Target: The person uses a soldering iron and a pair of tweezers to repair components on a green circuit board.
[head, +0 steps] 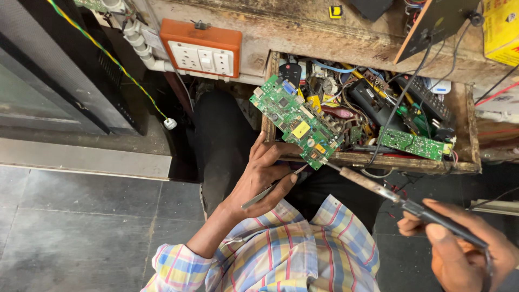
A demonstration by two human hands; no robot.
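Observation:
My left hand [262, 176] grips the lower edge of a green circuit board [294, 121], holding it tilted above the corner of a wooden drawer. The same hand pinches a pair of metal tweezers [270, 189], which point up toward the board's lower corner. At the lower right, my right hand [462, 246] is closed around the dark handle of a soldering iron [378, 189]. The iron's metal tip reaches up-left and ends right at the board's bottom corner. My plaid sleeve [281, 249] fills the bottom centre.
The open wooden drawer [411, 162] is packed with cables, remotes, a second green board [413, 143] and other parts. An orange-and-white socket box [203, 51] hangs on the bench front. A dark panel stands at left, a yellow box [500, 30] at top right, and grey floor tiles lie below.

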